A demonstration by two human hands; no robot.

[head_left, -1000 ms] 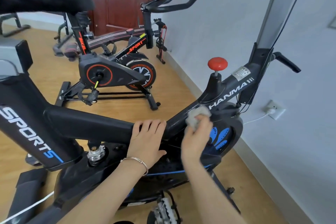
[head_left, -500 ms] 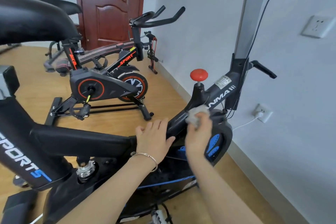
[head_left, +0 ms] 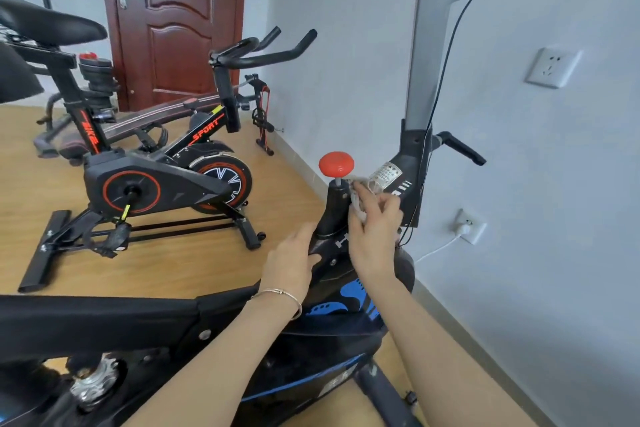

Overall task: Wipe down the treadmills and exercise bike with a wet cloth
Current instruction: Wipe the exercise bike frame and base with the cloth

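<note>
Wet cloth: pale, crumpled, gripped in the right hand. It is pressed against the sloped black frame of the near exercise bike, touching the short black post under the red knob. The fingers are curled round the cloth, and part of it is hidden under the palm. A white printed sticker is seen on the frame just beyond the cloth.

Left hand: laid against the same frame tube, just below and left of the right hand. Its fingers are straight and close together and nothing is held. A thin metal bracelet is worn on that wrist.

Near bike: black with blue graphics on the flywheel cover. A silver handlebar post is set upright above the frame, with a black cable run down beside it. A black adjustment lever is angled out to the right of the post clamp.

Surroundings: a second exercise bike, black with red-orange trim and marked "SPORT", is parked well apart on the wooden floor. A dark red door is seen shut behind it. On the grey wall, one socket is mounted high. A lower socket is fitted with a white plug.
</note>
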